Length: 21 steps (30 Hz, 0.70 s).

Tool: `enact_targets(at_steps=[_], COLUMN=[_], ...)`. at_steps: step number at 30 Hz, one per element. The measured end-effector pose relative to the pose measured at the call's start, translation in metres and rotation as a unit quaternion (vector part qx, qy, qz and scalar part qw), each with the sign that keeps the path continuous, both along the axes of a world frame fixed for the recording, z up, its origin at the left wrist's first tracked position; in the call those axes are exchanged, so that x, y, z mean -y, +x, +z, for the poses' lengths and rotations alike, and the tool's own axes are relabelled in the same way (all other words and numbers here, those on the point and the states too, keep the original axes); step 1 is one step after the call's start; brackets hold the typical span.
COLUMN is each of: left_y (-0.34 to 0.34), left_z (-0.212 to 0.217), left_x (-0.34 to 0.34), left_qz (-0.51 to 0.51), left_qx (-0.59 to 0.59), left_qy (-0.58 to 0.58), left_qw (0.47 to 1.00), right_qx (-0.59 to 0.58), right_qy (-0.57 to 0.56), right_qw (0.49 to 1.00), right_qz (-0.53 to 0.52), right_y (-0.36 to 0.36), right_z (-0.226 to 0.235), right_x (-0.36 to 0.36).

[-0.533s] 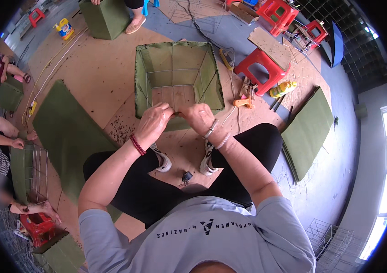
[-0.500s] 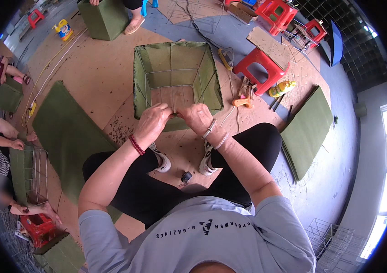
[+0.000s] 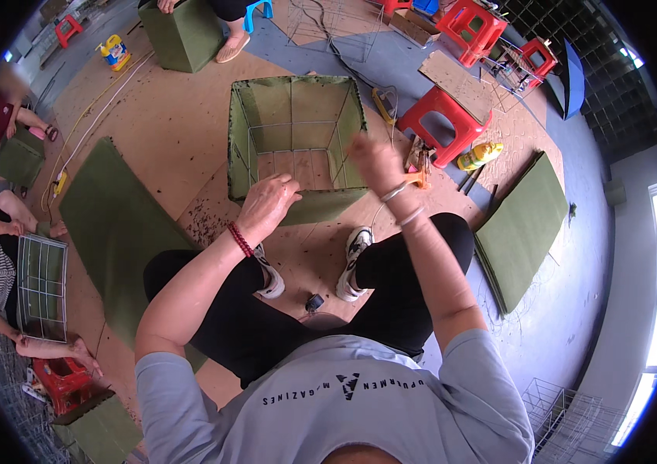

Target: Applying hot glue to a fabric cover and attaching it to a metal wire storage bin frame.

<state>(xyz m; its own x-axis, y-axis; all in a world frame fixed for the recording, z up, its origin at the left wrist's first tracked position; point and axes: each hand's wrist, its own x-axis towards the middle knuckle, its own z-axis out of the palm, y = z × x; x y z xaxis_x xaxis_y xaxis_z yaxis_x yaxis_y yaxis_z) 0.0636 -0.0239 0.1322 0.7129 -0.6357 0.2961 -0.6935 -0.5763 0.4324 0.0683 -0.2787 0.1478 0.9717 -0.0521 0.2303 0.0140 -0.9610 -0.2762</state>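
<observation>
In front of me stands an open box [image 3: 293, 138] made of a wire frame lined with green fabric, its brown floor showing through the bottom. My left hand [image 3: 270, 203] is at the middle of the near rim, thumb and fingers pinched together on the fabric edge. My right hand [image 3: 378, 164] is raised over the box's right near corner, apart from the rim. Motion smears its fingers, so whether it holds anything fine is not visible. An orange glue gun [image 3: 421, 178] lies just right of that hand, on the floor.
Green fabric sheets [image 3: 116, 240] lie at left, with a stack of green panels [image 3: 525, 232] at right. A red stool [image 3: 444, 124] bears cardboard; a yellow bottle [image 3: 481, 156] lies beside it. Cords cross the floor. A co-worker at left holds a wire frame [image 3: 42, 286].
My right hand has left the near rim, moving up and to the right. My left hand stays at the rim. At left, the co-worker's frame has turned, showing its wire grid.
</observation>
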Motion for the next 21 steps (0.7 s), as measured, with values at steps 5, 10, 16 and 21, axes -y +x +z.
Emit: enact_targets(at_steps=[5,10,16,21], left_y=[0.001,0.002,0.003,0.001], left_z=[0.003,0.003,0.0,0.007], left_x=[0.004,0.01,0.01,0.01], left_qz=[-0.005,-0.015,-0.019,-0.021], left_qx=[0.009,0.043,0.045,0.025], left_qy=[0.002,0.016,0.018,0.051], left_qw=[1.0,0.999,0.999,0.998], right_qx=[-0.009,-0.051,-0.073,-0.089], right_qy=[0.12,0.055,0.023,0.03], right_qw=[0.989,0.991,0.985,0.982], right_qz=[-0.081,-0.113,-0.152,-0.166], right_y=[0.043,0.062,0.077,0.097], right_z=[-0.015,-0.047,-0.038,-0.039], right_x=[0.053,0.037,0.038,0.032])
